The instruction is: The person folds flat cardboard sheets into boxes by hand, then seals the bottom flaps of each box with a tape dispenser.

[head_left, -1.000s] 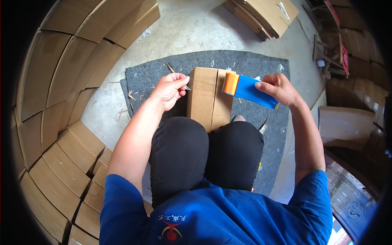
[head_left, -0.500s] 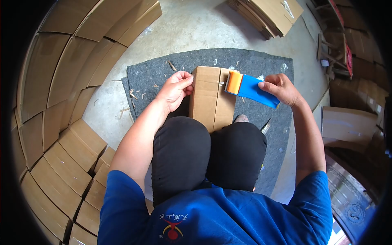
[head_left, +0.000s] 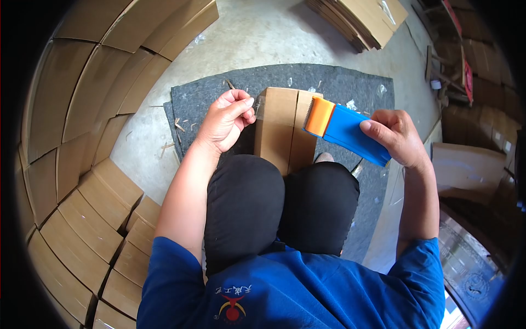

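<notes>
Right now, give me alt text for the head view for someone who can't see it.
A seated person holds a blue tape dispenser in the right hand over a cardboard box between their knees; the left hand grips the box's left edge. Grey mat beneath, stacked cartons to the left.

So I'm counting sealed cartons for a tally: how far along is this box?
The flaps of the cardboard box are folded shut and meet at a seam. The right hand holds the blue tape dispenser over that seam, and the left hand pinches at the box's left edge. Whether tape covers the seam cannot be told.
</notes>
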{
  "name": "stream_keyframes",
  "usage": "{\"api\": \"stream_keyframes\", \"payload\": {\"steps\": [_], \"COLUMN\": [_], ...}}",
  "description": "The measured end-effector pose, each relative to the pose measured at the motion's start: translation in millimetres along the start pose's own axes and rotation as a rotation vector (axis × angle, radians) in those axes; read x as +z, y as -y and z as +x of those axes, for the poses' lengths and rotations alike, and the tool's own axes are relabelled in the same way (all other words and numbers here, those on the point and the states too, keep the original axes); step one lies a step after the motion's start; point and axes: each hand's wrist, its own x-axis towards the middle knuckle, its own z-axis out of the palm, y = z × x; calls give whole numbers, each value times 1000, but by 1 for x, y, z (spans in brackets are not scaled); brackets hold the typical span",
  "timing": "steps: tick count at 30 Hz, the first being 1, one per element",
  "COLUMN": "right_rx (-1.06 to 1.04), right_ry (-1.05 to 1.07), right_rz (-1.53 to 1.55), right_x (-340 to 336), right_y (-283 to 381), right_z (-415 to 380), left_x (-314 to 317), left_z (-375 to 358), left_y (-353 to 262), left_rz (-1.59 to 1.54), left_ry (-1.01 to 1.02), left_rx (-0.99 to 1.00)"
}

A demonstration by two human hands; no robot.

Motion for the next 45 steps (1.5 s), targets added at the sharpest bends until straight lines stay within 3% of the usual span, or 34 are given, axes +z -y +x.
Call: {"api": "stream_keyframes", "payload": {"steps": [2,12,15,18,19,21,22,24,25,27,28,29,30,32,34,35,37,38,41,45], "right_rx": [4,35,45,38,31,29,32,34,25,12,2,3,-12,-40,-37,-46,-48,-44,-29,-72], "right_ry": [10,77,111,128,117,120,126,126,127,124,124,115,150,186,185,184,183,186,192,197], "right_rz": [-41,-126,-136,-133,-114,-112,-110,-99,-91,-83,-74,-71,-73,-91,-86,-87,-101,-110,-99,-50], "right_x": [5,12,13,15,16,15,15,16,15,16,15,14,13,12,13,13,11,11,10,10], "right_y": [2,-16,-27,-35,-36,-34,-34,-33,-33,-37,-40,-41,-43,-47,-52,-51,-47,-46,-46,-55], "right_z": [11,51,62,65,64,66,64,64,64,65,65,66,66,66,68,70,70,70,68,69], "left_x": [-12,-41,-25,-24,-25,-33,-30,-11,-15,-20,-24,-27,-21,-1,31,43,67,74,74,69], "left_z": [7,26,31,27,23,22,23,23,29,41,51,52,51,62,70,78,89,97,110,119], "left_y": [7,34,44,44,43,49,44,32,42,54,53,57,51,26,3,0,-8,-8,1,4], "left_rz": [40,107,142,418,547,1021,849,655,802,1123,1287,1501,1574,1360,1409,1334,1222,1293,1365,1225], "left_ry": [-42,-8,-96,-197,-328,-396,-383,-326,-234,-71,-119,-321,-445,-255,114,221,330,350,429,379], "left_rx": [-122,-108,-173,-186,-285,-329,-328,-102,36,129,47,103,333,732,602,408,17,-62,-96,-241]}}
